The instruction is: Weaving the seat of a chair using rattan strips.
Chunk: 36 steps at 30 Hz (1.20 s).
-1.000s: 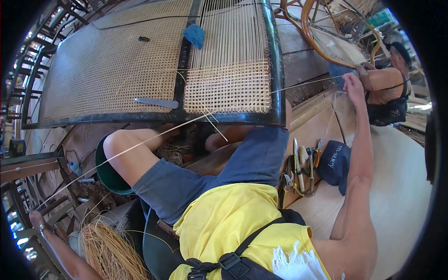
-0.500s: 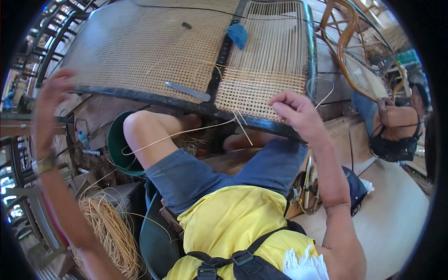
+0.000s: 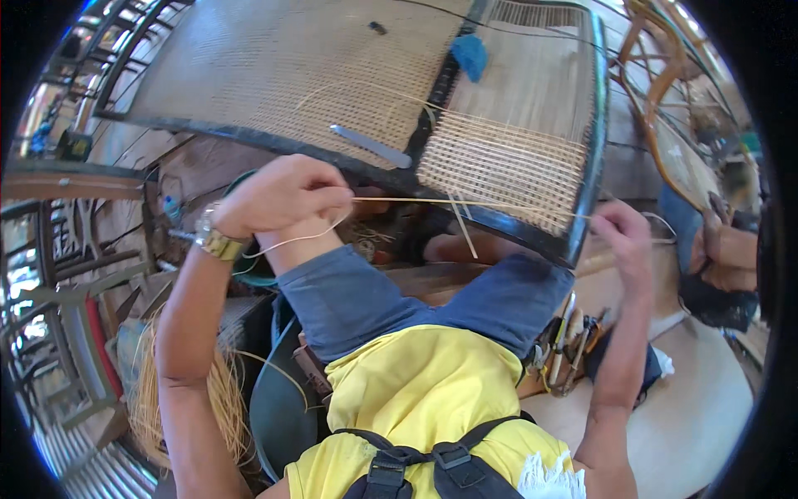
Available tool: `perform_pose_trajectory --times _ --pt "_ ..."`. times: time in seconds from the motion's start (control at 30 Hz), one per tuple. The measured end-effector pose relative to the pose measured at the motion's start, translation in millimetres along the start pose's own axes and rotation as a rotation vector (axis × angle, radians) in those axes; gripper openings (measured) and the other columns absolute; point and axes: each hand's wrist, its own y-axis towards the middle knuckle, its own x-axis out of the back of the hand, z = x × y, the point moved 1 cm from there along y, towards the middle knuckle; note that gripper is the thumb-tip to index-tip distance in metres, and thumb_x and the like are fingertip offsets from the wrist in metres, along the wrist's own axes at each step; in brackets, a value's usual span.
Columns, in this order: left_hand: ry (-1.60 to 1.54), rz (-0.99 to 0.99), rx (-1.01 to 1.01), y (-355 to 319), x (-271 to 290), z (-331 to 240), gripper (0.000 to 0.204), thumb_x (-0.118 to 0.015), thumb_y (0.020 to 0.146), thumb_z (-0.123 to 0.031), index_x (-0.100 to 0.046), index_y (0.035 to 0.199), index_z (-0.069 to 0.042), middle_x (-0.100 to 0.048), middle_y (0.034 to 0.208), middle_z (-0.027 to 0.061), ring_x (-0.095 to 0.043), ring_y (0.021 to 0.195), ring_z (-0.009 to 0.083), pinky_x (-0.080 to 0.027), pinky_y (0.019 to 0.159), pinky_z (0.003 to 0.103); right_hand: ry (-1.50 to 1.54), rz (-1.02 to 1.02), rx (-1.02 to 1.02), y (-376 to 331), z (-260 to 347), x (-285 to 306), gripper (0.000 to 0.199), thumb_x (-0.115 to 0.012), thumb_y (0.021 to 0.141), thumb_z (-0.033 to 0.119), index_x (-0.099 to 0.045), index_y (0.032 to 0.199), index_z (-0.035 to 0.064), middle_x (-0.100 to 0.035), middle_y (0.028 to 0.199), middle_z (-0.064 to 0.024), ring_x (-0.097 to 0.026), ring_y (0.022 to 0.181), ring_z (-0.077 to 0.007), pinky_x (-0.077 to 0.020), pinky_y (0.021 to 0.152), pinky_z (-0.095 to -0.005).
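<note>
1. Strand of thin, pale-yellow cane [image 3: 416,200], near 12 o'clock, running almost straight between two hands, across the near edge of a lattice-woven cane panel [image 3: 499,162] in a glossy black frame [image 3: 600,125], between 1 and 2 o'clock. Whether it threads the weave, I cannot tell.
2. Left hand [image 3: 287,195], 10 o'clock: thumb and fingers pressed together, pinching the strand; a loose length curls below. Right hand [image 3: 623,233], 3 o'clock: fingertips drawn together, apparently pinching the strand, though slightly blurred.
3. This two-point hold seems to keep the strand taut. A tangled bundle of straw-coloured cane [image 3: 145,407] at 8 o'clock and assorted hand tools [image 3: 573,337] at 4 o'clock sit beside the body, presumably for easy reach.
4. Half a second ago, the left hand was raised toward the left rim and the strand sagged; now that hand is by the left knee.
</note>
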Motion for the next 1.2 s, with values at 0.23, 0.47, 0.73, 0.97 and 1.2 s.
perform_pose_trajectory --times 0.23,0.47,0.73,0.97,1.2 --pt "0.052 -0.273 0.258 -99 66 102 0.029 -0.069 0.092 -0.027 -0.068 0.092 0.001 -0.057 0.067 -0.0012 -0.05 0.062 0.007 -0.041 0.056 0.027 -0.115 -0.169 -0.155 -4 -91 104 0.011 -0.067 0.092 0.013 -0.064 0.087 0.003 -0.054 0.079 0.0061 -0.049 0.077 -0.0056 -0.0395 0.07 -0.0216" --pt "0.146 -0.421 0.443 -145 75 170 0.035 -0.074 0.087 -0.035 -0.072 0.086 0.0 -0.062 0.066 0.0013 -0.052 0.062 0.0081 -0.041 0.057 0.029 -0.474 -0.186 -0.184 -4 -177 186 0.019 -0.065 0.095 0.019 -0.062 0.09 0.0011 -0.057 0.083 0.0015 -0.05 0.081 -0.0073 -0.0413 0.077 -0.0232" --pt "0.185 -0.485 0.398 -143 74 172 0.036 -0.074 0.087 -0.038 -0.073 0.092 -0.002 -0.066 0.071 0.0059 -0.056 0.067 0.0115 -0.044 0.061 0.033 -1.234 -0.54 -0.546 12 -194 256 0.054 -0.059 0.097 0.034 -0.047 0.141 0.0053 -0.054 0.138 -0.0214 -0.054 0.126 -0.0332 -0.0408 0.107 -0.0401" --pt "0.032 -0.315 0.171 -89 55 70 0.026 -0.071 0.091 -0.025 -0.072 0.092 0.001 -0.064 0.074 -0.0019 -0.053 0.07 0.0043 -0.044 0.064 0.024 -0.083 -0.19 0.334 78 65 -60 0.041 -0.057 0.1 0.019 -0.052 0.137 0.0009 -0.059 0.13 -0.0134 -0.055 0.12 -0.0207 -0.0416 0.105 -0.0335" --pt "0.046 -0.231 -0.039 -62 45 24 0.024 -0.073 0.089 -0.023 -0.072 0.091 0.001 -0.064 0.074 -0.0032 -0.053 0.071 0.0045 -0.043 0.065 0.024 0.681 0.601 0.288 45 167 -295 0.037 -0.067 0.093 0.02 -0.059 0.124 0.0017 -0.065 0.108 -0.008 -0.059 0.091 -0.015 -0.0485 0.086 -0.0305"
